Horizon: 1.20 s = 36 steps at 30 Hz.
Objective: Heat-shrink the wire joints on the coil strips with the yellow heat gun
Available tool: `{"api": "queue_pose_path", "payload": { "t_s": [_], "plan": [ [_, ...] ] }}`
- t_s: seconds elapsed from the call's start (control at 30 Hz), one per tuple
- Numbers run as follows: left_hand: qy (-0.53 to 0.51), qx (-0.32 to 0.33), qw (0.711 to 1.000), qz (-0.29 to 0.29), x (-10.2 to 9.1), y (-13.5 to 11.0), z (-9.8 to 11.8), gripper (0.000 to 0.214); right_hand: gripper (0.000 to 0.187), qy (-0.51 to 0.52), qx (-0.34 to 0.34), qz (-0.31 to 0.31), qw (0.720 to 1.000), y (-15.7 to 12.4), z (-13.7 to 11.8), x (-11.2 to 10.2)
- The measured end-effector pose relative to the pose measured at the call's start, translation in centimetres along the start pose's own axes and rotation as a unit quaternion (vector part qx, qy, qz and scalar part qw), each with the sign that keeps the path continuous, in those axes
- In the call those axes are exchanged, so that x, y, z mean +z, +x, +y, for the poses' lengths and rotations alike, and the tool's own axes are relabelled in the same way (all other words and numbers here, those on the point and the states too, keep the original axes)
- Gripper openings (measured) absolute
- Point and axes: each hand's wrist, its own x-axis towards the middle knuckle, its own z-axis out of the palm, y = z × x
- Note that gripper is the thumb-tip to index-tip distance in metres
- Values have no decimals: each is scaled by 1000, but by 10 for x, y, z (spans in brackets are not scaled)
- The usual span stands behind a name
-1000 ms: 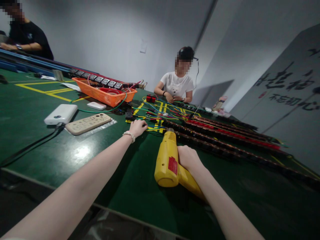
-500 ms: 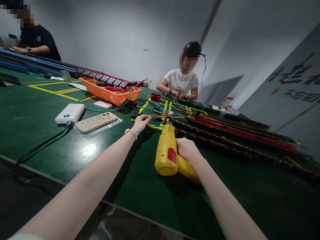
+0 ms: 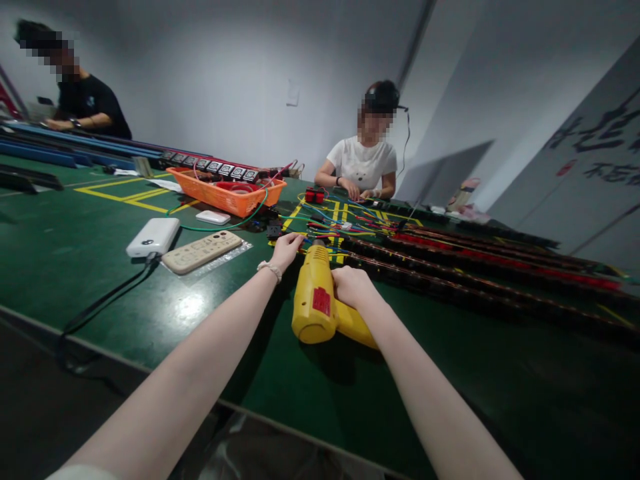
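The right hand (image 3: pixel 355 285) has its grip wrapped round the handle (image 3: pixel 356 325) of a yellow heat gun (image 3: pixel 311 290) in the middle of the frame, its nozzle (image 3: pixel 319 244) pointing up toward a tangle of coloured wires (image 3: pixel 363 223). The left hand (image 3: pixel 287 251) reaches in just left of the nozzle; from here I can't tell whether its grip pinches a wire. Up and to the left, an orange basket (image 3: pixel 227 200) sits on the green surface (image 3: pixel 280 363), holding something red (image 3: pixel 243 189) and darker bits I can't make out. A white box (image 3: pixel 153 237) and a beige phone (image 3: pixel 201 252) lie at left centre.
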Motion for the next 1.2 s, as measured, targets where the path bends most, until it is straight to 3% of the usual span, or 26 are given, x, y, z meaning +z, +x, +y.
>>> {"api": "queue_pose_path", "payload": {
  "t_s": [0.27, 0.8, 1.2],
  "plan": [
    [31, -5, 999, -7, -5, 0, 4, 29, 26, -19, -28, 2, 999, 15, -16, -4],
    [66, -2, 998, 5, -6, -4, 12, 33, 26, -2, -53, 15, 998, 9, -8, 4],
    [36, 5, 999, 14, -5, -4, 1, 41, 27, 15, -7, -9, 1000, -21, 23, 5]
  ]
}}
